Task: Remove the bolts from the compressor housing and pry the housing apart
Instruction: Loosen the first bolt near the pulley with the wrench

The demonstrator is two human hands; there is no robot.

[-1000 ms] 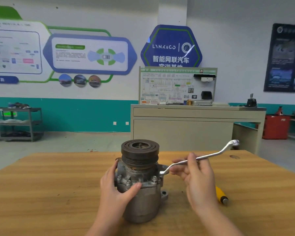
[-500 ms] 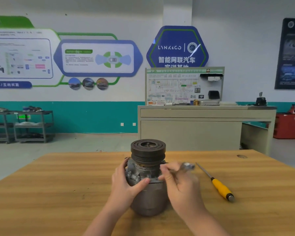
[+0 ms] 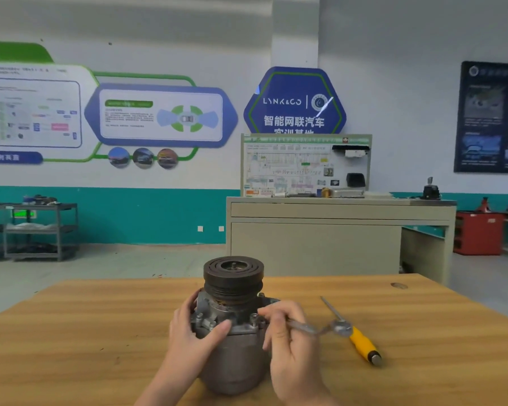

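The compressor is standing upright on the wooden table, pulley end up. The left hand is gripping its housing, thumb across the bolted flange. The right hand is holding a blurred wrench, fingers curled round the shaft, at the flange's right side. A yellow-handled screwdriver is lying just beside it.

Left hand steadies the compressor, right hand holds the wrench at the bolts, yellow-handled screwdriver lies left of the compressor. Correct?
Not quite. In the head view the yellow-handled screwdriver lies on the table to the right of the compressor, not left. The rest holds.
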